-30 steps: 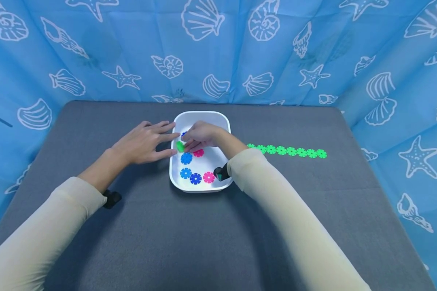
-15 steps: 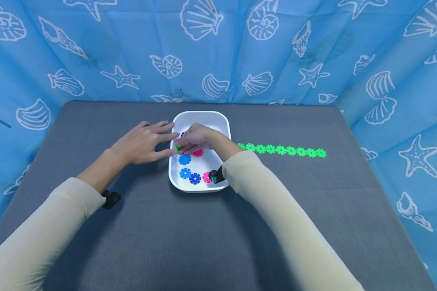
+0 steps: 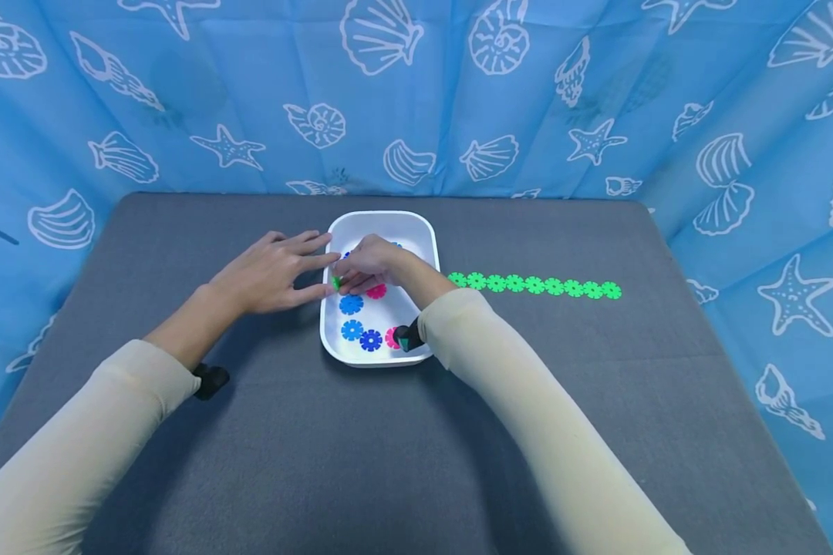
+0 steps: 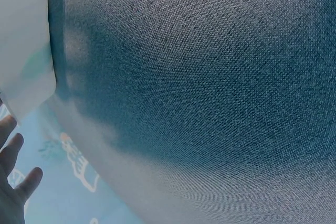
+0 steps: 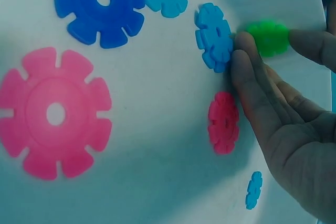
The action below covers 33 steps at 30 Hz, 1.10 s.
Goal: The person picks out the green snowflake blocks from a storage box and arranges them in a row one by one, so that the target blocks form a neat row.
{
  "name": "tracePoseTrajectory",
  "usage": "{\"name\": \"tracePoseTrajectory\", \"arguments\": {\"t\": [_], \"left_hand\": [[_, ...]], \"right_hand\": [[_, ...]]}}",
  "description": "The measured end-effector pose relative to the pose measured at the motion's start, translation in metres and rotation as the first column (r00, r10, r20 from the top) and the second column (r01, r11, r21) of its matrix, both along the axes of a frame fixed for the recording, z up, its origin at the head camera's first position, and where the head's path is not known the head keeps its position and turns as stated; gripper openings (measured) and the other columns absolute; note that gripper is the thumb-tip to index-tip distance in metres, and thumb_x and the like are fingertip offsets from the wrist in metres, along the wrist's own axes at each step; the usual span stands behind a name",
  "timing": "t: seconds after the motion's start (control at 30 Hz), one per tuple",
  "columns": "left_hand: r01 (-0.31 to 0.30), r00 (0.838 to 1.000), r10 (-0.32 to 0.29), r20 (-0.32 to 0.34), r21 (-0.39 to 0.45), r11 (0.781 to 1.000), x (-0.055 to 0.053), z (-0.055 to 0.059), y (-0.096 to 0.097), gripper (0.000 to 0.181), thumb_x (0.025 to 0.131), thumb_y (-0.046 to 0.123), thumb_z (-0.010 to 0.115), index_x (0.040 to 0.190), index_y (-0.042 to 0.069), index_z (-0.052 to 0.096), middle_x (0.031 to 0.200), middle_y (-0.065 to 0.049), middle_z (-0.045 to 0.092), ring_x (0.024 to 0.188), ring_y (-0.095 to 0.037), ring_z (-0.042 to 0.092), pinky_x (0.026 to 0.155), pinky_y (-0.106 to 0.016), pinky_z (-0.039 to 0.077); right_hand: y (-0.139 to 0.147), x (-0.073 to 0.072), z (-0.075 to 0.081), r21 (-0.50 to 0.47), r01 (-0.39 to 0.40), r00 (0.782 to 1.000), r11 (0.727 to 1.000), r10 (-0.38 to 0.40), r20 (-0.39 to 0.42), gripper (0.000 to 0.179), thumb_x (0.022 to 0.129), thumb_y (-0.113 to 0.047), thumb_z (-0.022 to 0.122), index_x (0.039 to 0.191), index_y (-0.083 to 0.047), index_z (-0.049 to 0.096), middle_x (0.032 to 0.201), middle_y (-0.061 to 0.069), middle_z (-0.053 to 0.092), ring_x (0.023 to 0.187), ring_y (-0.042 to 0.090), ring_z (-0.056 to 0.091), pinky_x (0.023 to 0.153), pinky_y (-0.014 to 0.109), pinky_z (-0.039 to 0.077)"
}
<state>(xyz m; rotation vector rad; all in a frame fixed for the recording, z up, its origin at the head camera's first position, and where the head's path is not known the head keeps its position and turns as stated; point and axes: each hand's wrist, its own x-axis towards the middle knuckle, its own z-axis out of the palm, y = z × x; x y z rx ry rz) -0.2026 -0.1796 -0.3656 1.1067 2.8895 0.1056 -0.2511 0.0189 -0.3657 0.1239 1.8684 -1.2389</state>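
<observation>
My left hand (image 3: pixel 267 270) rests with spread fingers at the left rim of a white tray (image 3: pixel 379 362); its fingers (image 4: pixel 29 182) also show in the left wrist view. Inside the tray, my right hand (image 3: pixel 375 262) pinches a green notched disc (image 5: pixel 269 38) between its fingertips near the left wall. Close to those fingertips lie overlapping light blue discs (image 5: pixel 214 38) and a pink disc (image 5: pixel 223 123). Another pink disc (image 5: pixel 55 114), a dark blue disc (image 5: pixel 79 3) and a light blue disc (image 3: pixel 352 330) lie along the near side. My right hand partly covers the tray's far side.
To the right of the tray, a straight row of joined green discs (image 3: pixel 534 285) lies on the grey table (image 3: pixel 389 462). Its left end is close to my right forearm. A blue curtain (image 3: pixel 416 92) with shell prints hangs behind the table.
My right hand has shifted left inside the tray, carrying the green disc toward the left wall. More of the green row's left end shows. My left hand has stayed in place.
</observation>
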Motion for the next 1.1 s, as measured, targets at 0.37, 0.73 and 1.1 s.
{"name": "tracePoseTrajectory", "arguments": {"t": [0.37, 0.73, 1.1], "left_hand": [[0.016, 1.000, -0.016, -0.004, 0.003, 1.000, -0.001, 0.001, 0.003, 0.064, 0.096, 0.058, 0.054, 0.146, 0.018, 0.053, 0.157, -0.012, 0.038, 0.143, -0.036, 0.036, 0.104, -0.064, 0.036], [0.001, 1.000, -0.001, -0.007, -0.007, 1.000, 0.000, 0.001, 0.001, 0.064, 0.095, 0.057, 0.055, 0.147, 0.019, 0.052, 0.157, -0.011, 0.038, 0.144, -0.035, 0.035, 0.104, -0.064, 0.036], [-0.014, 1.000, 0.014, 0.014, -0.012, 1.000, 0.001, 0.001, 0.002, 0.065, 0.095, 0.059, 0.055, 0.147, 0.020, 0.052, 0.158, -0.010, 0.036, 0.144, -0.036, 0.034, 0.104, -0.065, 0.034]], "right_hand": [[0.007, 0.002, 0.000, 0.017, 0.007, 0.999, 1.000, -0.006, -0.048, 0.016, 0.096, -0.006, 0.062, 0.106, 0.005, 0.065, 0.094, 0.020, 0.072, 0.091, 0.029, 0.072, 0.086, 0.036, 0.057], [0.011, 0.003, 0.008, 0.050, -0.066, 0.993, 0.997, 0.071, -0.095, 0.024, 0.094, 0.003, 0.061, 0.118, 0.006, 0.064, 0.099, 0.019, 0.071, 0.092, 0.031, 0.071, 0.084, 0.035, 0.057], [0.043, 0.010, 0.046, 0.144, -0.155, 0.959, 0.977, 0.184, -0.213, 0.020, 0.093, -0.002, 0.067, 0.113, 0.001, 0.068, 0.102, 0.017, 0.071, 0.087, 0.027, 0.073, 0.088, 0.039, 0.056]]}}
